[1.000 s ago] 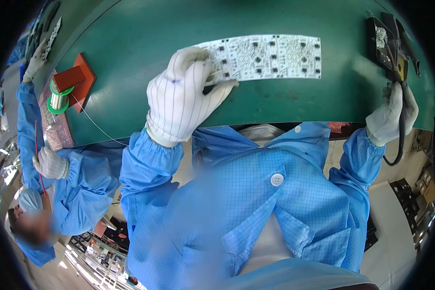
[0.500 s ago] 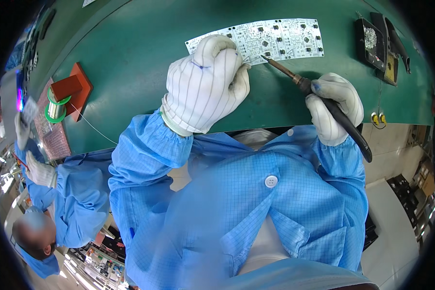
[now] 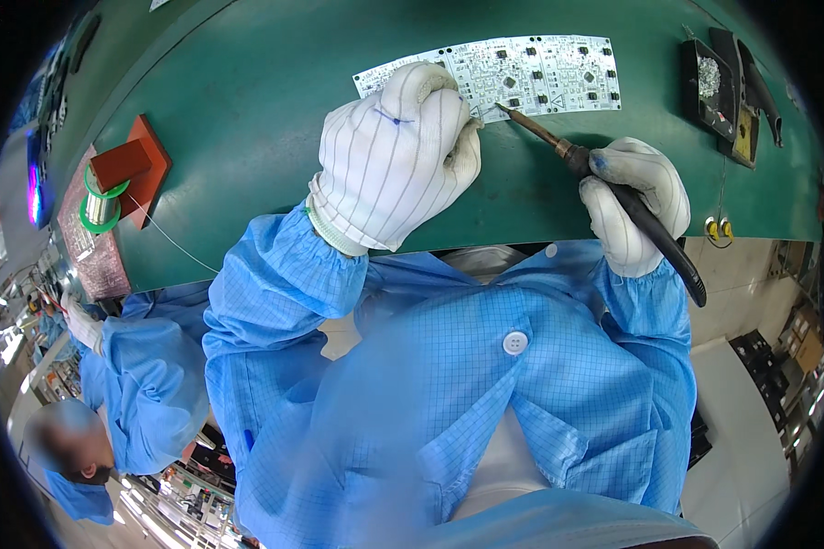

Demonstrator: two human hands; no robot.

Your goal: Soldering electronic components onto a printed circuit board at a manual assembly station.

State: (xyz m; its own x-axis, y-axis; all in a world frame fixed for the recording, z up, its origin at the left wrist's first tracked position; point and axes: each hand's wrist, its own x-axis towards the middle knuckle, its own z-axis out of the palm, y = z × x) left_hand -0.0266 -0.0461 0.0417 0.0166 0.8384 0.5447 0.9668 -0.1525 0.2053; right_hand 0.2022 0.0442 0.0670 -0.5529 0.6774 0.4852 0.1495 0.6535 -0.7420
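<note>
A white circuit board panel (image 3: 568, 78) with small black parts lies on the green bench mat. My left hand (image 3: 398, 156), in a striped white glove, rests over the panel's left part with fingers pinched together. Thin solder wire (image 3: 169, 231) runs from a spool (image 3: 101, 209) and passes out of sight at my left sleeve; the pinched fingers appear to hold its far end, mostly hidden. My right hand (image 3: 636, 201), also gloved, is closed around the black handle of a soldering iron (image 3: 554, 142). The iron's tip meets the panel's near edge, just right of my left fingertips.
The spool sits on a red-brown stand (image 3: 146, 169) at the left, beside pink bubble wrap (image 3: 92, 261). A black tray of silvery bits (image 3: 708, 80) and an iron holder (image 3: 751, 91) stand at the far right. A co-worker's gloved hand (image 3: 82, 325) is at the left.
Both my hands and the iron keep nearly the same pose at the panel. The view has shifted slightly. At the left, the co-worker's hands have moved, and one is no longer plainly visible.
</note>
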